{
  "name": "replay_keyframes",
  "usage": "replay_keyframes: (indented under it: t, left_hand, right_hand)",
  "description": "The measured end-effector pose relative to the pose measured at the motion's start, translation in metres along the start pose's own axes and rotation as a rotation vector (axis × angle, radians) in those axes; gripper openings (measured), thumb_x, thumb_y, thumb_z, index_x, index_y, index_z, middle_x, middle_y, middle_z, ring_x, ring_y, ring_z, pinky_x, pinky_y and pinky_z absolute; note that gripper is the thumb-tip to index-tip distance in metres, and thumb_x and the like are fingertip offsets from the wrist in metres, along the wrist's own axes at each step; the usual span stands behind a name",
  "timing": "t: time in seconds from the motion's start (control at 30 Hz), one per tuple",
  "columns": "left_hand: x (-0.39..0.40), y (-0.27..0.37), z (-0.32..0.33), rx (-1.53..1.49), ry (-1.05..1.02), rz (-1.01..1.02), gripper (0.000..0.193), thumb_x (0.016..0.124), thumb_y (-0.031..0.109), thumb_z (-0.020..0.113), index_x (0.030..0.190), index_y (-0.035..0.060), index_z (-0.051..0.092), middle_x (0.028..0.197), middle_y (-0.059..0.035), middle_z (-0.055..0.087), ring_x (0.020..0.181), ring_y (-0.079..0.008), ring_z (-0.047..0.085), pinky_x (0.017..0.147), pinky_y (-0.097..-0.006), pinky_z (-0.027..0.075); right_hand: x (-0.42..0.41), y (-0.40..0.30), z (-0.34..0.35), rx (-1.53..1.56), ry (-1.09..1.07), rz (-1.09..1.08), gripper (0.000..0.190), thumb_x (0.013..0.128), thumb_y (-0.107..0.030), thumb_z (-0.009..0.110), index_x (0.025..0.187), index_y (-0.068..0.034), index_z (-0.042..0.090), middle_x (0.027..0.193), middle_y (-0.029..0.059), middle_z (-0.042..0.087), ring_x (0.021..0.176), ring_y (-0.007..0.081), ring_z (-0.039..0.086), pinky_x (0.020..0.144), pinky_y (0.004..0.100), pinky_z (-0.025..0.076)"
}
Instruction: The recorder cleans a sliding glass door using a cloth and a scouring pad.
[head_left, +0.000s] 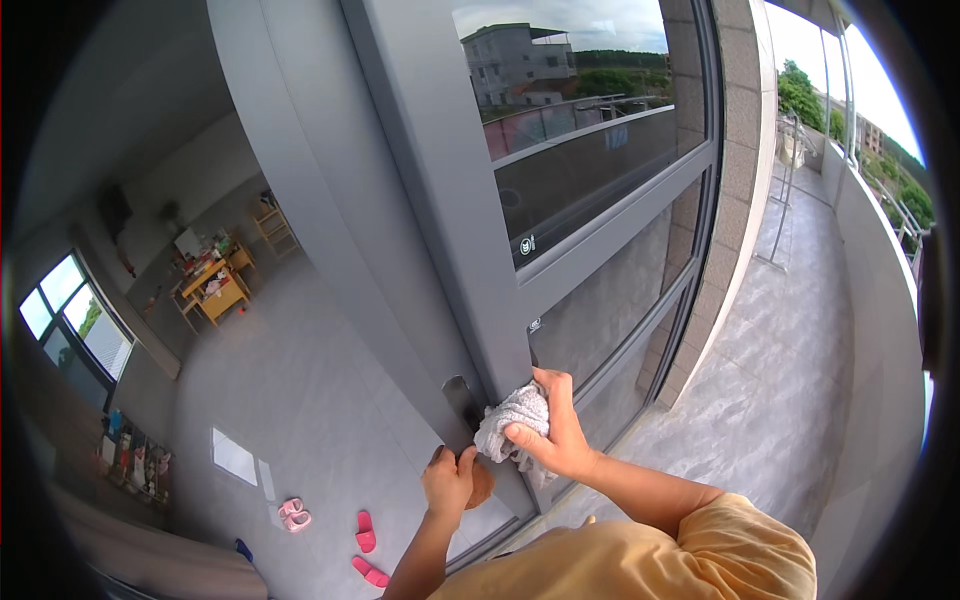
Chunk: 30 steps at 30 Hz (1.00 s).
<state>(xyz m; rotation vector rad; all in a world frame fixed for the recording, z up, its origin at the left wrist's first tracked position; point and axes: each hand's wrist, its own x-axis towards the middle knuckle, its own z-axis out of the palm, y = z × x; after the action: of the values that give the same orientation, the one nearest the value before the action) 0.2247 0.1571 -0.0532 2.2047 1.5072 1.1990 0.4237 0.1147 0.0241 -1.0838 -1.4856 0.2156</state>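
Note:
My right hand (559, 435) grips a crumpled grey-white cloth (514, 421), pressing it against the lower stile of a grey metal-framed sliding glass door (450, 187). Its fingers reach around the frame's right side. Just left of the cloth is a dark recessed handle (463, 401) in the neighbouring frame. My left hand (448, 480) is lower, closed at the left edge of that frame, thumb on the near side. A brown rounded thing (481, 486) shows beside the left palm; what it is cannot be told. The glass (585, 202) reflects a building and a balcony wall.
Indoors, pink slippers (365, 531) and pink sandals (294, 515) lie on the grey tiled floor (300, 390). A cluttered wooden desk (217, 289) stands farther back. Outside, a metal rack (784, 195) stands on the balcony beside its parapet (870, 262). The door track (487, 540) runs below.

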Motion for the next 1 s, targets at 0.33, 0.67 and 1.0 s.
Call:
replay_keyframes:
  t: [0.33, 0.67, 1.0]
  left_hand:
    - [-0.015, 0.054, -0.013, -0.042, 0.087, -0.176, 0.053, 0.075, 0.034, 0.075, 0.104, -0.0009, 0.048, 0.093, -0.0181, 0.06, 0.077, -0.0369, 0.061, 0.067, -0.0443, 0.048]
    - [-0.003, 0.084, 0.009, -0.284, 0.143, -0.322, 0.091, 0.058, 0.007, 0.087, 0.128, -0.0036, 0.029, 0.103, -0.0148, 0.053, 0.089, -0.0254, 0.053, 0.082, -0.0369, 0.045]
    - [0.018, 0.172, -0.008, 0.236, 0.232, -0.314, 0.109, 0.059, 0.038, 0.087, 0.132, -0.0164, 0.027, 0.117, -0.0303, 0.053, 0.11, -0.0368, 0.052, 0.099, -0.0432, 0.039]
  right_hand:
    - [0.075, -0.027, -0.088, 0.229, 0.444, -0.133, 0.047, 0.076, -0.021, 0.076, 0.115, -0.003, 0.057, 0.103, 0.0099, 0.052, 0.091, 0.0196, 0.053, 0.081, 0.0313, 0.044]
    - [0.164, -0.015, -0.106, -0.491, 0.376, -0.742, 0.034, 0.066, -0.025, 0.076, 0.095, -0.016, 0.061, 0.11, 0.0062, 0.051, 0.101, 0.0314, 0.05, 0.076, 0.044, 0.038]
    - [0.244, 0.124, -0.258, -0.41, 0.618, -0.212, 0.028, 0.08, -0.024, 0.068, 0.103, -0.01, 0.06, 0.12, 0.0143, 0.048, 0.109, 0.0361, 0.052, 0.089, 0.0439, 0.044]
